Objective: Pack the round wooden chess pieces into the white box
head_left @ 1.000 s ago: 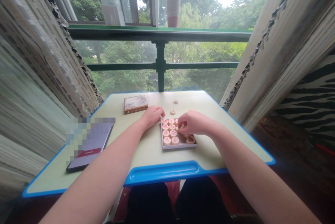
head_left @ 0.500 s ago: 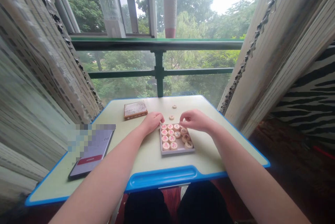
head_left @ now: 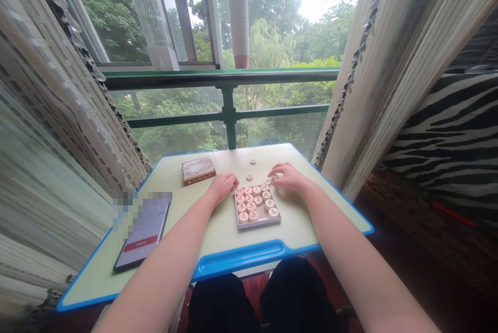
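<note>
A shallow tray holds several round xiangqi pieces with red and dark characters, set in rows. My left hand is closed with bent fingers, its tips against the tray's far left corner. Beyond the far right corner, my right hand reaches over loose pieces; its fingers are apart around one small piece, partly hidden by them. Another loose piece lies beside the tray's far edge. Two more, a nearer piece and a farther piece, rest farther back.
A patterned box lid lies at the back left of the small table, which has a blue rim. A phone sits at the left edge. Beyond the table stands a green railing, with curtains at both sides.
My right hand has moved from the tray's far right corner out to the loose pieces. A piece now shows in that corner. The left hand stays at the tray, and the whole view has shifted.
</note>
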Demonstrator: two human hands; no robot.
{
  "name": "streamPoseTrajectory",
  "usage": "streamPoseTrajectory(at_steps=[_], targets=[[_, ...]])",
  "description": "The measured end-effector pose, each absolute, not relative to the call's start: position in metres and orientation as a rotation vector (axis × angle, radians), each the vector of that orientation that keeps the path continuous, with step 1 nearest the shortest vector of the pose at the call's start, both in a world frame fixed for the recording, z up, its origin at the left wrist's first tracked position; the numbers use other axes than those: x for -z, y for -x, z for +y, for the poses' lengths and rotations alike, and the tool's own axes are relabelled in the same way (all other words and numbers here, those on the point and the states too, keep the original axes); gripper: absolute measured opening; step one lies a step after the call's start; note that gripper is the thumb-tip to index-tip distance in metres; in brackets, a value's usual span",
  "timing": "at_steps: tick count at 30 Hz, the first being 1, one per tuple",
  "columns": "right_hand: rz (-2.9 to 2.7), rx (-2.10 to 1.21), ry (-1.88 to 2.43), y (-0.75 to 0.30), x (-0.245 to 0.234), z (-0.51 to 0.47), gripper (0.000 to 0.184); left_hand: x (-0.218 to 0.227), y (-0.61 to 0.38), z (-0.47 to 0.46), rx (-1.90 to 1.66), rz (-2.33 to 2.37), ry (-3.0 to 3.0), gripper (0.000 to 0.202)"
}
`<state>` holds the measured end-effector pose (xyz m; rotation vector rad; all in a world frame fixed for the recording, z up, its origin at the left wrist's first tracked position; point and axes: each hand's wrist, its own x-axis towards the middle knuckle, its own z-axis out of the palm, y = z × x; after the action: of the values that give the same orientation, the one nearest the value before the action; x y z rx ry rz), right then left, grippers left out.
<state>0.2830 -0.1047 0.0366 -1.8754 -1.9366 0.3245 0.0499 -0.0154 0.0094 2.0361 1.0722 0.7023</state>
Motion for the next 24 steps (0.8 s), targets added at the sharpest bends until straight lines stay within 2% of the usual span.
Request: streamPoseTrajectory(at_steps=[7, 13, 18, 24], targets=[[-1.99, -0.233, 1.917, -0.273, -0.037, -0.11, 0.034, -0.003, -0.05, -0.011, -0.779, 1.15, -1.908, 0.025], [-1.982, -0.174, 1.92, -0.268, -0.031, -0.105, 0.018, -0.005, -0.05, -0.009, -0.853, 1.246, -1.679, 0.02], [-1.789, -0.127, 1.949, -0.267, -0.03, -0.121, 0.022, -0.006, -0.06, -0.01, -0.87, 1.324, -1.565, 0.02], [-1.895, -0.195, 1.509, -0.242, -0.029, -0.147, 0.015, 0.0, -0.057, -0.035, -0.999, 1.283, -1.612, 0.026]])
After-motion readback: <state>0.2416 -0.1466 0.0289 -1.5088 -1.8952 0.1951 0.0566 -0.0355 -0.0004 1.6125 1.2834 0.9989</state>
